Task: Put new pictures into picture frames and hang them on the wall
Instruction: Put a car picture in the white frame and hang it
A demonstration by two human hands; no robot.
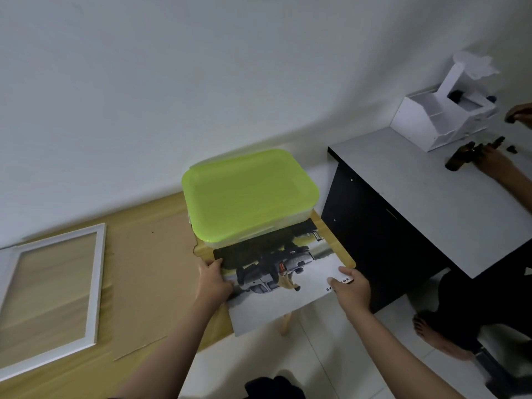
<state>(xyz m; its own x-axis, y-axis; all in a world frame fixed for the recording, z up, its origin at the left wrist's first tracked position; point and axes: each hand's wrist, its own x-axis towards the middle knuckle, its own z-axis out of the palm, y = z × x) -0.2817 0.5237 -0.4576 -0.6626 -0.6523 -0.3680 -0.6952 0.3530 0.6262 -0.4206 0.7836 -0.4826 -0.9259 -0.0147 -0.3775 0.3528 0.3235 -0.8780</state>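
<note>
1. Hands first: our left hand (214, 280) pinches the left edge of the picture (283, 295), and our right hand (349, 289) pinches its right edge, fingers curled under.
2. We judge it best to lift evenly and slide its far edge from under the green-lidded box (249, 197), without creasing.
3. Picture looks thin, glossy, flexible; the white frame (99, 283), rigid and rectangular, lies well left of the box on brown paper (149, 269).

Lime-green lid (250, 194) — white frame (98, 283)
</note>
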